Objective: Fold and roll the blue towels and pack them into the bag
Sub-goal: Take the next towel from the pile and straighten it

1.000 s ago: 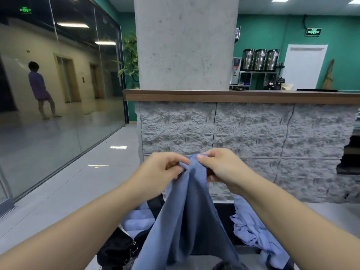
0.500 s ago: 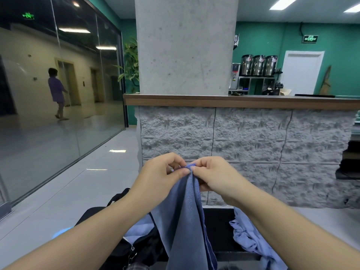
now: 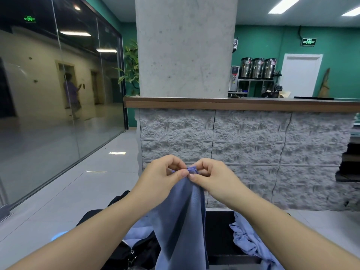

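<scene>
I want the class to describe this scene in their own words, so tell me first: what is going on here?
A person is holding up a blue towel in front of a stone-faced counter. The left hand and right hand are close together, both pinching its top edge, and the cloth hangs down unfolded. Below, a black bag lies open with pale blue cloth in it, and another crumpled blue towel waits at the right.

Two hands (image 3: 163,178) (image 3: 214,180), three blue towels (image 3: 181,221) (image 3: 251,242) (image 3: 139,230), one black bag (image 3: 136,252), three steel urns (image 3: 258,68).
</scene>
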Demonstrator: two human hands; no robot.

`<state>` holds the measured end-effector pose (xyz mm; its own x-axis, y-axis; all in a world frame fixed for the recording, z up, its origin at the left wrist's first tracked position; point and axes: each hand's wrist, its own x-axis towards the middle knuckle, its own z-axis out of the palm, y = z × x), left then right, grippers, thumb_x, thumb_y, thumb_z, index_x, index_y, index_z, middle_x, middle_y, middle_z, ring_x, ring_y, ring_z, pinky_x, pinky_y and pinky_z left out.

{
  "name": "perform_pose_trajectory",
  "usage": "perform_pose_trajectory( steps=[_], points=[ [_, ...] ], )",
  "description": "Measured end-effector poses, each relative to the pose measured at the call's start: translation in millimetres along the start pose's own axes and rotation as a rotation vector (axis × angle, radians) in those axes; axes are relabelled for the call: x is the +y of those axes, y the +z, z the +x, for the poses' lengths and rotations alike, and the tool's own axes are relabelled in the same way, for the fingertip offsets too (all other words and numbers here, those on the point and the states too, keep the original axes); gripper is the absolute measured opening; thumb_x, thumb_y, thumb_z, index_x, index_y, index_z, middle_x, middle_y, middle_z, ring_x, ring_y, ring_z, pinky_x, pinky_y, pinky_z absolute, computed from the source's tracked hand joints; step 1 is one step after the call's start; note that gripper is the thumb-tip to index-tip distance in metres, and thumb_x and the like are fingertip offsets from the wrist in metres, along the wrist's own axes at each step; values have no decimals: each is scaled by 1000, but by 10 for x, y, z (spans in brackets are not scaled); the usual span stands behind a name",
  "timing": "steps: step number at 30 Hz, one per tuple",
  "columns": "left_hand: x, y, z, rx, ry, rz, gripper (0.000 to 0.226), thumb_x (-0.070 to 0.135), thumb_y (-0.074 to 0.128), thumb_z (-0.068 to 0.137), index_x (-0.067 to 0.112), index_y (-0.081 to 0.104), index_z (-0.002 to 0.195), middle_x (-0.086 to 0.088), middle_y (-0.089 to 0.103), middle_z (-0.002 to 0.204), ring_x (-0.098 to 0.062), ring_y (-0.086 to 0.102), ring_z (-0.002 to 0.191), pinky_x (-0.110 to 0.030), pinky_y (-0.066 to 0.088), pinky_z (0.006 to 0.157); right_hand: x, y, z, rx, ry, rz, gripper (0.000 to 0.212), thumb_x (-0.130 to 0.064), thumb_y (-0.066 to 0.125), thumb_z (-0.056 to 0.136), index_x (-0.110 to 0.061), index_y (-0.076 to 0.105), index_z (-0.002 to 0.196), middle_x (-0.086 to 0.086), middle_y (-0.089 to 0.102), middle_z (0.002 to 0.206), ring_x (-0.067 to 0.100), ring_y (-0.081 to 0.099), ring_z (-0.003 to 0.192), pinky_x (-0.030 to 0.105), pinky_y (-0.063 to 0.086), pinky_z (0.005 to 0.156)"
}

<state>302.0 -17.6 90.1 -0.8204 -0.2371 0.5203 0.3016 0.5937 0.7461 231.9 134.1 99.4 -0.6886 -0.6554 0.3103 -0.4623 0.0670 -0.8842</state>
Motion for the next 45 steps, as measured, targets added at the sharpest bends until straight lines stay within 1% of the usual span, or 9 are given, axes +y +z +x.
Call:
perform_pose_trajectory(
  steps=[3,7,11,15,20,24,32,37,45],
  points=[
    [-58,-51,-22,-160,-25,186,12,33,61,88,37,53,80,11,65,74,-14,62,80,-33,50,77,90,-68,32,82,-11,-5,18,1,58,88,-16,61,83,-3,69,74,5,59,67,17,46,65],
    [-189,-179,-115,-383,210,906,42,58,34,91,24,31,66,7,39,57,-23,51,77,-10,31,75,196,-231,42,160,-4,9,25,4,55,89,-19,59,80,-1,66,75,7,55,69,20,44,70],
    [-447,-229,-115,-407,535,1145,41,56,39,83,25,46,56,13,48,50,-8,50,69,-31,30,75,326,-315,31,152,-19,-121,24,1,54,90,-21,57,80,-10,60,71,0,49,63,15,39,64],
    [-393,-196,-139,-387,560,1088,42,46,31,94,25,51,63,13,53,60,-8,37,72,-25,28,68,424,-375,35,183,-12,-159,24,-3,54,91,-24,57,80,-11,58,69,2,48,63,19,38,64],
    [-356,-152,-29,-582,303,1006,25,15,35,96,23,54,111,2,62,104,-19,54,94,-28,42,78,430,-378,32,208,-16,-119,26,-1,54,91,-25,56,80,-11,60,71,2,49,65,22,39,67],
    [-432,-133,32,-704,175,1026,13,5,43,86,17,50,88,-4,54,87,-26,54,84,-41,46,75,398,-350,33,186,-22,-122,23,-4,54,92,-24,56,82,-10,61,72,7,50,69,22,39,68],
    [-394,95,113,-888,335,1357,18,1,40,84,8,44,68,-9,44,76,-26,42,76,-39,42,74,339,-317,-3,129,-58,-152,15,-7,53,94,-19,56,85,-9,59,73,5,47,66,13,37,61],
    [-438,65,124,-813,338,1356,17,2,39,86,5,55,83,-11,50,85,-28,47,78,-42,47,76,370,-364,6,148,-54,-148,16,-7,54,93,-21,58,85,-12,59,71,3,48,65,14,38,63],
    [-314,-62,-26,-470,391,938,53,45,9,76,23,50,101,9,53,102,-15,54,80,-33,44,67,473,-420,8,211,4,-135,22,-2,53,92,-21,56,82,-9,61,73,2,49,64,16,39,67]
  ],
)
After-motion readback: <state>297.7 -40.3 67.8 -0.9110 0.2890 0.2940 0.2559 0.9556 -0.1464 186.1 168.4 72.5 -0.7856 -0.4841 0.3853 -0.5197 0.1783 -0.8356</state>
